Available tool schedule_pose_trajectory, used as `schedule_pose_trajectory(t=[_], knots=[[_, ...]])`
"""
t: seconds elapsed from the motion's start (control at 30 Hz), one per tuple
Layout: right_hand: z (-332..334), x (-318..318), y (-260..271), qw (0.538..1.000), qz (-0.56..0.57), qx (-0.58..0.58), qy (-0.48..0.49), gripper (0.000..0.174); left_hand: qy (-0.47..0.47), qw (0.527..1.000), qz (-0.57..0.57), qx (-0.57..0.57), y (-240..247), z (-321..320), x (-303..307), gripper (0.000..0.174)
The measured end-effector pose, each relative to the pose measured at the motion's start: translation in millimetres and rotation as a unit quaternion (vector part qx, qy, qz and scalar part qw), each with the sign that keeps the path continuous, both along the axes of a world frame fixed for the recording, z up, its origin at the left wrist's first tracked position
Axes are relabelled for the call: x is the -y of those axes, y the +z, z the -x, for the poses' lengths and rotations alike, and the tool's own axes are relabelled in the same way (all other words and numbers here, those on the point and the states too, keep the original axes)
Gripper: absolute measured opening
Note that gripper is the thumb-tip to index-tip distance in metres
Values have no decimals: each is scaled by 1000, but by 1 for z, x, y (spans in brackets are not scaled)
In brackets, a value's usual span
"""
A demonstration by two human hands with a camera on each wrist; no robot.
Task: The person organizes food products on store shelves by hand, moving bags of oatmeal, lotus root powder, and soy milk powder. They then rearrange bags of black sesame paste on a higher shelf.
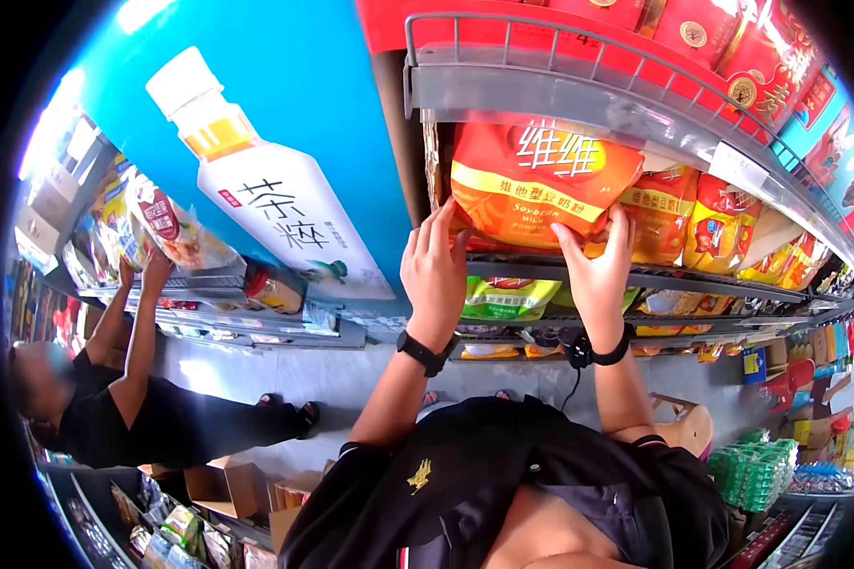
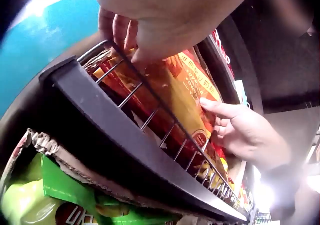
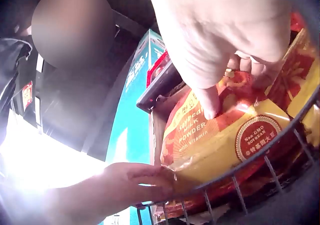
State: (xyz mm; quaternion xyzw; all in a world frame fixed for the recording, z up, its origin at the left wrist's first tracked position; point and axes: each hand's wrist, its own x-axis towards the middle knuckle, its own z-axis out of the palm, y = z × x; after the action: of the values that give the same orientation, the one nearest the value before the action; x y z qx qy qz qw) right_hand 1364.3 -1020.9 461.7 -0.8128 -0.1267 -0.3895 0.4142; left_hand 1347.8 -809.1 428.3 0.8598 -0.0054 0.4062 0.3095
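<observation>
Plainly, an orange-and-red bag of soybean milk powder [image 1: 531,185] sat on a store shelf [image 2: 110,120], behind a low wire guard [image 2: 130,95] and beside a blue tea-drink display panel [image 1: 294,57]. A person's bare hands framed it: the left hand [image 1: 434,266] gripped the lower left edge between thumb and fingers, while the right hand [image 1: 598,270] pinched the lower right side, thumb on the printed front. The hands stood about the bag's width apart. Its glossy, creased plastic suggested a soft, slippery pack whose filling would probably shift and sag. It looked fairly weighty and not fragile, though the film might snag on the wire. Both lower sides seemed the surest hold, with fingers tucked underneath.
</observation>
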Motion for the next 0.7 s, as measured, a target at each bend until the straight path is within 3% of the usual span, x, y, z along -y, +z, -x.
schedule_pose_trajectory(t=[0.3, 0.4, 0.47, 0.7], knots=[[-22, -5, -4, 999, 31, 8, -3, 73, -35, 999, 16, 33, -26, 32, 4, 59], [-24, -2, -7, 999, 40, 11, -5, 74, -63, 994, -50, 77, -37, 37, 11, 61], [-23, -3, -6, 1000, 29, 0, 1, 75, -116, 989, -67, 68, -29, 39, 16, 61], [-20, 4, -19, 999, 32, 10, -8, 79, -150, 987, -48, 24, -24, 34, 18, 66]])
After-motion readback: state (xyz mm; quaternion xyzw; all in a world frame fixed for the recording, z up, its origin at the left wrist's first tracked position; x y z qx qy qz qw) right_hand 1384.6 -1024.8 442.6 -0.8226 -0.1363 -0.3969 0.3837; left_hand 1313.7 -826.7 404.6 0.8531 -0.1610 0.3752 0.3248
